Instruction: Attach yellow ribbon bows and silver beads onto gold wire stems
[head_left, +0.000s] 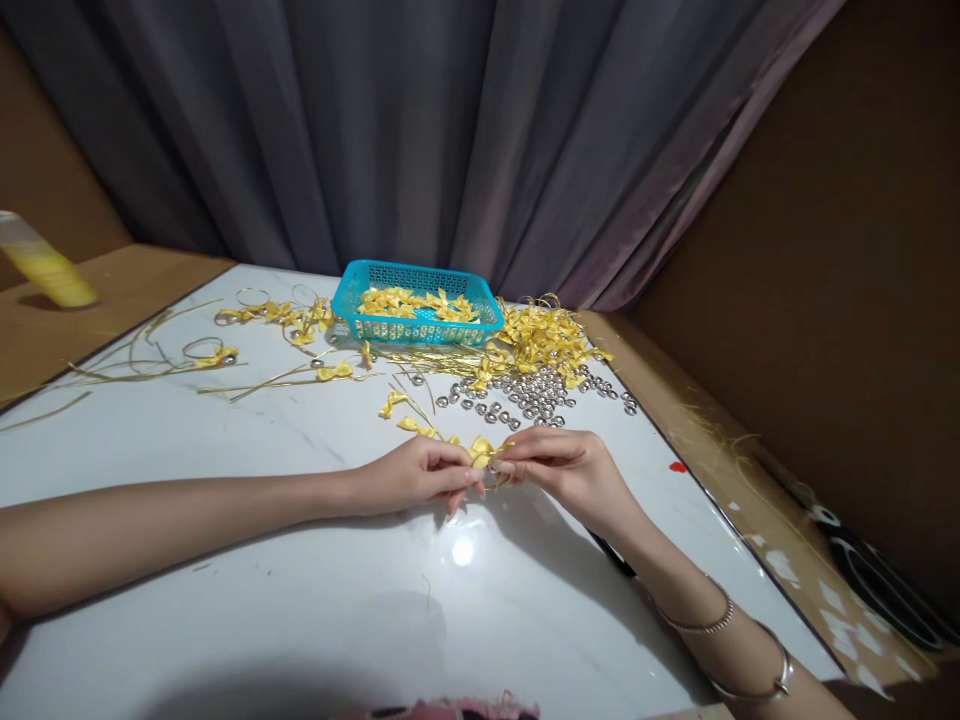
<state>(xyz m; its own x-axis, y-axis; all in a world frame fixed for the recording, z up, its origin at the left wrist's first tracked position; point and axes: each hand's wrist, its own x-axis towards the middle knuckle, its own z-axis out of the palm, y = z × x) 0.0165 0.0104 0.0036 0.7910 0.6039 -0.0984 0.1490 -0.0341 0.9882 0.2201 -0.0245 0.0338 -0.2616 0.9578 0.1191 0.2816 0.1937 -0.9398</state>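
Over the middle of the white table, my left hand [424,472] pinches a small yellow ribbon bow [481,452] between thumb and fingers. My right hand [559,465] is closed at the bow's other side, its fingertips pinching a thin gold cord [501,482] that loops below the bow. The exact crossing of the cord is hidden by the fingertips. Just beyond my left hand lie more loose yellow bows [391,403]. Past my right hand, many small shiny silver beads [536,395] are scattered.
A blue plastic basket [420,333] with yellow bows stands at the back. To its right is a heap of yellow bows with cords [551,335]. Gold cords [247,385] stretch across the left. Scissors [877,580] lie at the right, a yellow-wound spool [46,270] far left.
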